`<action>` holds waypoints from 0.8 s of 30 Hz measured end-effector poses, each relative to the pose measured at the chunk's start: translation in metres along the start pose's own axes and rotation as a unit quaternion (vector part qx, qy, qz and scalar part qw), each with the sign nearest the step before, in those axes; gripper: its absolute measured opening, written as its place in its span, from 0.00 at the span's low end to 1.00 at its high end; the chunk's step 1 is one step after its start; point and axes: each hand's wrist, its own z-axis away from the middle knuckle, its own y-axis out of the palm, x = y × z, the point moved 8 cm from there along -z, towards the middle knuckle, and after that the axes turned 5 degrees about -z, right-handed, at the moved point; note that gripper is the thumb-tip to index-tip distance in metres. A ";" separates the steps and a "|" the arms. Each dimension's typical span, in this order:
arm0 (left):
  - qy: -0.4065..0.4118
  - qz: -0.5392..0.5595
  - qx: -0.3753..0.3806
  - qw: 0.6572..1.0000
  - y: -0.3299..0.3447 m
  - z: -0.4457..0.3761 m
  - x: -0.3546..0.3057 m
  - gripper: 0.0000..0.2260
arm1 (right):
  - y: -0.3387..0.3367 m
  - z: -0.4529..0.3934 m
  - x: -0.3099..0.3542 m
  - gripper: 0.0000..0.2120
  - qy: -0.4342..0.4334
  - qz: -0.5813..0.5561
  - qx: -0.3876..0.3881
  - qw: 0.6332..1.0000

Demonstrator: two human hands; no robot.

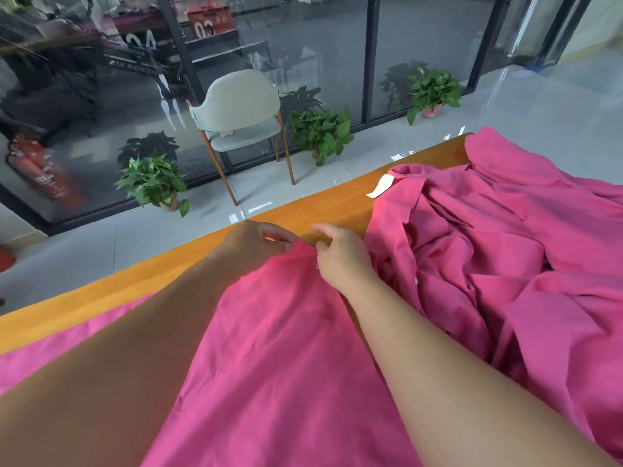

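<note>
**State**
- Pink sheet: spread over the counter, flat across the counter's middle and left, heaped in folds at the counter's right end.
- Left hand and right hand: close together near the counter's far edge, each pinching the same raised point of the sheet between thumb and fingertips. Remaining fingers loosely curled.

**Faults to expect**
- Loss of the pinch. Cause: only a thin bit of fabric held at the fingertips, so a tug against the weight of the heap is likely to pull it free.
- Slide off the counter's far edge. Cause: held point close to that edge, with open floor beyond.
- Grabbing 2 layers instead of 1. Cause: fabric doubled over itself at the counter's right end, layers hard to tell apart.
- Crooked fold. Cause: creases in the flat part not yet smoothed.

**Surroundings**
- White label: at the rim of the heap, hanging over bare wood toward the counter's far edge.
- Beyond the counter, on the floor: 1 pale chair and 3 potted plants, all backed by a glass wall.
- Red fire extinguisher: by the glass, past the counter's left end.
- In the way of any pull toward the counter's right end: the heap itself.
</note>
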 end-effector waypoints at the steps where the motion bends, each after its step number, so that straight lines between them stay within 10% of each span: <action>1: -0.001 0.002 -0.002 1.000 0.000 0.001 0.002 0.06 | 0.006 -0.006 -0.001 0.18 0.011 -0.023 0.022 0.999; 11: 0.009 0.026 0.026 0.999 0.002 0.001 0.014 0.09 | 0.015 -0.022 -0.006 0.11 0.104 -0.110 0.112 0.982; 24: 0.044 0.010 -0.036 0.998 -0.003 -0.009 -0.007 0.08 | 0.012 -0.019 0.004 0.08 -0.002 -0.084 0.097 0.992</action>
